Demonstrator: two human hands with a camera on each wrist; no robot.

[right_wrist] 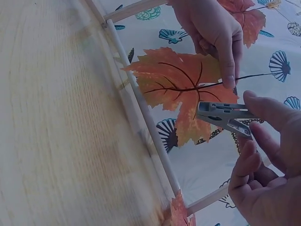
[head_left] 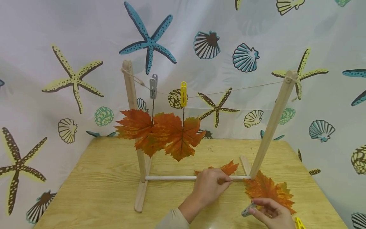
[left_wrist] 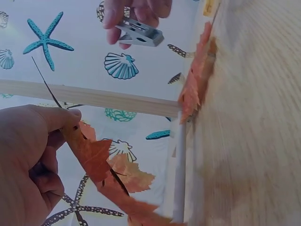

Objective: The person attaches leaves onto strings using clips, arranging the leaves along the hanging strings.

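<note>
My left hand [head_left: 210, 184] pinches an orange artificial maple leaf [right_wrist: 176, 84] by the base of its dark stem, holding it up over the rack's white bottom bar [head_left: 171, 178]. To the right, my right hand [head_left: 273, 213] grips a grey clothespin [right_wrist: 225, 115] between thumb and fingers, its nose pointing toward the held leaf. Two more maple leaves hang from the string [head_left: 240, 91]: one under a grey clothespin [head_left: 153, 87], the other under a yellow clothespin [head_left: 183, 94]. Another maple leaf [head_left: 268, 190] lies by the foot of the right post.
Wooden posts stand left [head_left: 132, 95] and right [head_left: 271, 130], with the string tied between their tops. At the table's [head_left: 94, 190] front right lies a yellow clothespin [head_left: 299, 223]. Behind hangs a curtain [head_left: 200, 16] printed with starfish and shells.
</note>
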